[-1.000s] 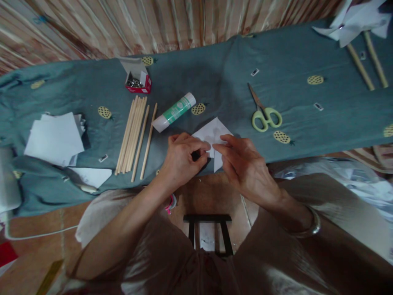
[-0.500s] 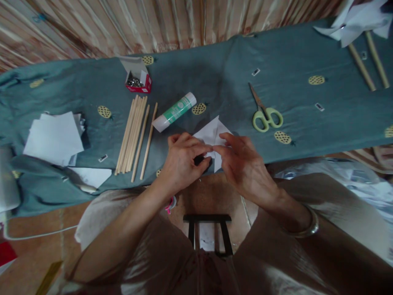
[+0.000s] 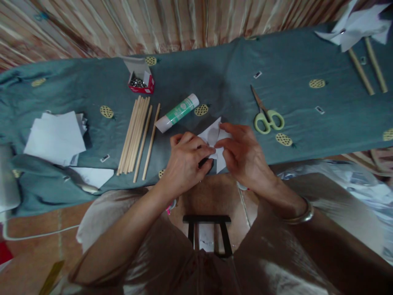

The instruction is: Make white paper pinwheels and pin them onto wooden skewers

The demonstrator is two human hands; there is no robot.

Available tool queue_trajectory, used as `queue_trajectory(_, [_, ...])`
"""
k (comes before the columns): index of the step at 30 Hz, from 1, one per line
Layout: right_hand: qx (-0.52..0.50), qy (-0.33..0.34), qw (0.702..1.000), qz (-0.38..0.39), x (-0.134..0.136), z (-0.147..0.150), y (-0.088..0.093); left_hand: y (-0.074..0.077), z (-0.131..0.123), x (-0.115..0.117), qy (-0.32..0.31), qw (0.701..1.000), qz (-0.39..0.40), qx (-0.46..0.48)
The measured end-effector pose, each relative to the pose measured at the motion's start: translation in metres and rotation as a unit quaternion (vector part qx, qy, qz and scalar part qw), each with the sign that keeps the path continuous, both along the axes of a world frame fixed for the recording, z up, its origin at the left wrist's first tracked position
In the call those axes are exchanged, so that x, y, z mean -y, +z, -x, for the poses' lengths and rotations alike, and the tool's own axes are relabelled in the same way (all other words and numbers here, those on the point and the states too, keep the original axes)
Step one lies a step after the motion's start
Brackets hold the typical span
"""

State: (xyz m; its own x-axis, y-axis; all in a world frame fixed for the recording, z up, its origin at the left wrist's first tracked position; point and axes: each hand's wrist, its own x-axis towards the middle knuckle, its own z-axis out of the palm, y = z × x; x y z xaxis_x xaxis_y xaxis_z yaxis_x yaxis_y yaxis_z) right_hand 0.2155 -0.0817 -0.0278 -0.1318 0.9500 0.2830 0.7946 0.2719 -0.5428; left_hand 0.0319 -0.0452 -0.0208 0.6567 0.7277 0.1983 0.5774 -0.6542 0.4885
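A white paper pinwheel (image 3: 221, 157), partly folded, lies at the table's front edge between my hands. With thumb and fingers closed at its middle, my left hand (image 3: 187, 162) presses the folded points down. My right hand (image 3: 245, 155) has its fingers bent around the right side, the index fingertip at the upper corner and another finger near the centre. The fingers hide much of the centre. Just beyond my left hand lies a glue stick (image 3: 178, 112) with a green label. Green-handled scissors (image 3: 267, 116) rest to the right of my right hand.
Wooden sticks (image 3: 135, 135) lie left of my hands, below a red box of metal pins (image 3: 141, 82). A stack of white paper (image 3: 57, 137) sits at far left. Pinwheels on sticks (image 3: 359, 30) lie at the far right of the green tablecloth (image 3: 221, 78).
My right index finger has moved up to the paper's upper corner, and that corner now bends. My left hand stays pressed at the centre. The whole view has shifted slightly.
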Motion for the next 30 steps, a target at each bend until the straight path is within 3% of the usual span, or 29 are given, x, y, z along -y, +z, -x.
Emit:
queue_trajectory(5, [-0.08, -0.014, 0.996, 0.035, 0.002, -0.009, 0.004, 0.0, 0.0, 0.0, -0.002, 1.0, 0.0, 0.004])
queue_trajectory(14, [0.009, 0.046, 0.999, -0.01, 0.008, -0.005, 0.006, 0.0, 0.0, 0.0, -0.001, 1.0, 0.007, -0.009])
queue_trajectory(22, [0.03, 0.051, 0.998, 0.024, 0.01, 0.006, 0.005, 0.001, 0.0, 0.0, -0.011, 1.0, 0.001, -0.017])
queue_trajectory(30, [0.0, -0.025, 1.0, -0.011, -0.002, -0.016, 0.004, 0.001, 0.0, 0.0, -0.009, 1.0, -0.006, -0.01])
